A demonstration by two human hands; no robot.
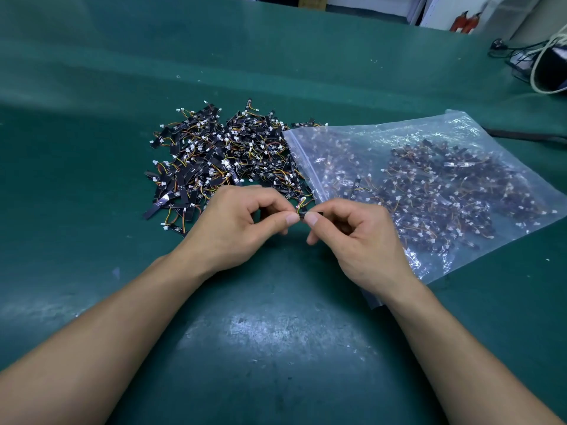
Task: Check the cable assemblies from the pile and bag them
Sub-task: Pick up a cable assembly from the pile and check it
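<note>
A pile of cable assemblies (221, 154), small black strips with coloured wires and white connectors, lies on the green mat just beyond my hands. One cable assembly (303, 210) is held between both hands in front of the pile. My left hand (239, 222) pinches its left end with thumb and fingers. My right hand (352, 231) pinches the black strip at its right end. A clear zip bag (429, 179) holding several assemblies lies flat to the right, its mouth facing the pile; my right wrist lies over its near corner.
The green mat (276, 332) covers the whole bench. A black device with white and black cords (543, 62) sits at the far right. A dark cable (521, 134) runs along the mat behind the bag. Red objects (466, 23) stand beyond the bench's far edge.
</note>
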